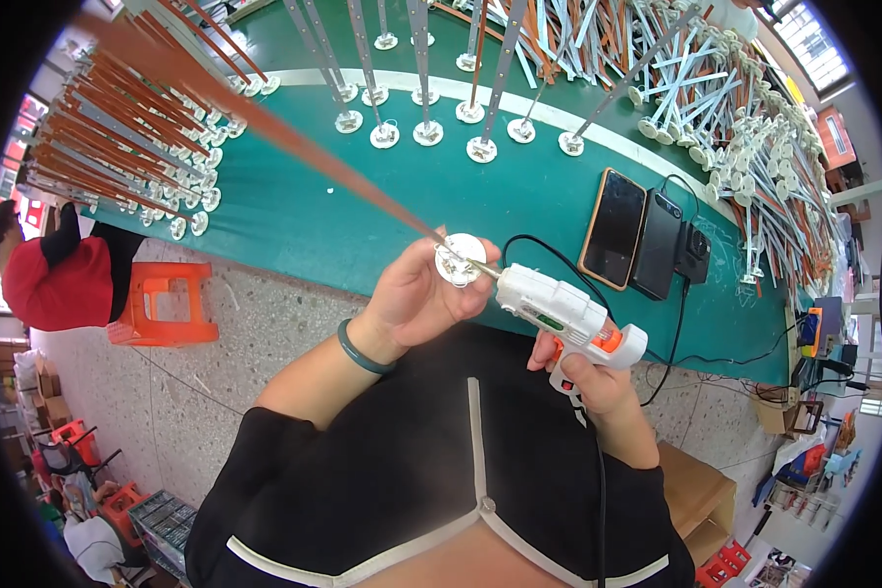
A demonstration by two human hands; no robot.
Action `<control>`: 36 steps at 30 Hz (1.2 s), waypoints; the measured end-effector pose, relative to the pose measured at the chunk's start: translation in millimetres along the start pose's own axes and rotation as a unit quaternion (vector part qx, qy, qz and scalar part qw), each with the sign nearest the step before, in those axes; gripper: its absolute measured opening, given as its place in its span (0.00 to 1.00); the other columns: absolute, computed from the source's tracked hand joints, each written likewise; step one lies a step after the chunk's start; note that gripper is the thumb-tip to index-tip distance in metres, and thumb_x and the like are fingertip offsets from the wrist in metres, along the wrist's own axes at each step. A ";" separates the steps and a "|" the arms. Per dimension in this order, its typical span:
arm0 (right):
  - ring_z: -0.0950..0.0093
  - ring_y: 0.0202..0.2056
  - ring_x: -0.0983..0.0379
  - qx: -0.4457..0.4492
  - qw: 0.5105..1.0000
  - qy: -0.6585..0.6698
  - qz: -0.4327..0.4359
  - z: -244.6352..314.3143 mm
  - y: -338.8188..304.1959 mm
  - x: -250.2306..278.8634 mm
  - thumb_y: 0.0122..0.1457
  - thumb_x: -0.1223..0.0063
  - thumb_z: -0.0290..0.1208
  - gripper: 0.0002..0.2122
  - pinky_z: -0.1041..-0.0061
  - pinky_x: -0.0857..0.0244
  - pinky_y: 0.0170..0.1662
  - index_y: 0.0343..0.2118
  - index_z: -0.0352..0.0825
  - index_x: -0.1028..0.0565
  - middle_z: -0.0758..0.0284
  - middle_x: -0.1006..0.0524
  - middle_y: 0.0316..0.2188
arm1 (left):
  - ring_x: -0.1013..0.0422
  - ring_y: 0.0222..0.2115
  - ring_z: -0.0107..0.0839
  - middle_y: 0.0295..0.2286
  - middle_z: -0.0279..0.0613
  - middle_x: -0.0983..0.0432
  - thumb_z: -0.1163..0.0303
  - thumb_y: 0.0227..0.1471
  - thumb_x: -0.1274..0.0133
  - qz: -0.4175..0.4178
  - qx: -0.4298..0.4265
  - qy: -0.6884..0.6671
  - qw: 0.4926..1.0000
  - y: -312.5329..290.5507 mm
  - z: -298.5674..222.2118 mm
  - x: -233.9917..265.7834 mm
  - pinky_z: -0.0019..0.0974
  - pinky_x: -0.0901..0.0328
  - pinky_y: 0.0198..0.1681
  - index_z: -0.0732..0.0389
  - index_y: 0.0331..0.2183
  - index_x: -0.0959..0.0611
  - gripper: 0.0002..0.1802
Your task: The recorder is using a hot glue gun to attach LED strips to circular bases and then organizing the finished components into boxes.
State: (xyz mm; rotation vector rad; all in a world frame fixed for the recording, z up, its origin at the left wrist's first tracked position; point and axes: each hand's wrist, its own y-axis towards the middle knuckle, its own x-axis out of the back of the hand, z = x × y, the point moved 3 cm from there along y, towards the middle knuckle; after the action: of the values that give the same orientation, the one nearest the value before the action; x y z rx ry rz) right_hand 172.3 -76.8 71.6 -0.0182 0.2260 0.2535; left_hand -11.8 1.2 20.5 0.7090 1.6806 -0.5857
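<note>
My left hand (pixel 414 292) is closed on the edge of a small white round base (pixel 458 276). From this base a long brown strip (pixel 358 181) rises toward the upper left, blurred near the camera. A white hot glue gun (pixel 559 306) with an orange part at its back is gripped in my right hand (pixel 598 385). Its metal nozzle points left and reaches over the face of the base, near the strip's foot; whether it touches I cannot tell. A dark green bangle (pixel 363 350) circles my left wrist.
On the green table (pixel 343 225), several strips on white bases (pixel 427 132) stand at the back, with a dense brown group (pixel 118 137) at left. More pieces (pixel 725 127) are heaped at right. A phone (pixel 614 227) lies near black cables. A person (pixel 64 269) sits by an orange stool (pixel 164 306).
</note>
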 end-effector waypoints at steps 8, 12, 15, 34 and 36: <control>0.80 0.21 0.33 0.004 1.000 -0.023 0.012 0.1 1.7 -1.4 0.52 0.43 0.30 0.09 0.81 0.39 0.25 0.26 0.28 0.26 0.67 0.27 0.21 | 0.40 0.19 0.27 0.24 0.42 0.29 0.46 0.61 0.71 -0.045 0.008 0.028 0.999 -0.3 2.9 -1.4 0.29 0.43 0.24 0.68 0.42 0.28 0.32; 0.80 0.21 0.33 -0.004 1.000 -0.026 0.007 -2.2 0.8 0.2 0.52 0.43 0.30 0.09 0.81 0.40 0.24 0.25 0.28 0.27 0.67 0.27 0.20 | 0.40 0.18 0.27 0.23 0.42 0.30 0.46 0.61 0.71 -0.043 0.017 0.036 0.998 -0.2 3.1 -2.3 0.29 0.44 0.24 0.68 0.42 0.28 0.32; 0.80 0.20 0.33 -0.002 1.000 -0.026 0.007 -2.3 0.8 0.0 0.53 0.43 0.30 0.09 0.81 0.40 0.24 0.25 0.28 0.27 0.67 0.27 0.20 | 0.40 0.19 0.26 0.23 0.41 0.30 0.46 0.62 0.71 -0.047 0.009 0.038 0.998 -0.1 3.7 -2.3 0.29 0.44 0.23 0.68 0.42 0.28 0.32; 0.83 0.20 0.34 -0.015 1.000 -0.011 0.005 -7.1 1.2 2.2 0.53 0.43 0.31 0.10 0.84 0.41 0.22 0.26 0.28 0.27 0.68 0.27 0.20 | 0.39 0.21 0.25 0.26 0.41 0.31 0.47 0.62 0.69 -0.026 -0.002 0.039 0.999 2.0 1.6 -1.4 0.27 0.44 0.24 0.69 0.42 0.28 0.31; 0.83 0.19 0.34 -0.018 1.000 -0.011 0.006 -8.5 1.0 2.5 0.53 0.43 0.31 0.10 0.84 0.42 0.22 0.26 0.28 0.27 0.68 0.27 0.20 | 0.39 0.22 0.25 0.27 0.40 0.31 0.47 0.62 0.69 -0.025 -0.018 0.022 0.999 2.2 1.7 -0.5 0.27 0.44 0.25 0.69 0.45 0.29 0.32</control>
State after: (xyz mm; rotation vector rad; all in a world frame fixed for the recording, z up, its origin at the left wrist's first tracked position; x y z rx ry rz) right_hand 172.6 -75.6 62.8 -0.0488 0.1991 0.2693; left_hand -9.0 1.5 20.5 0.6597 1.7501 -0.5777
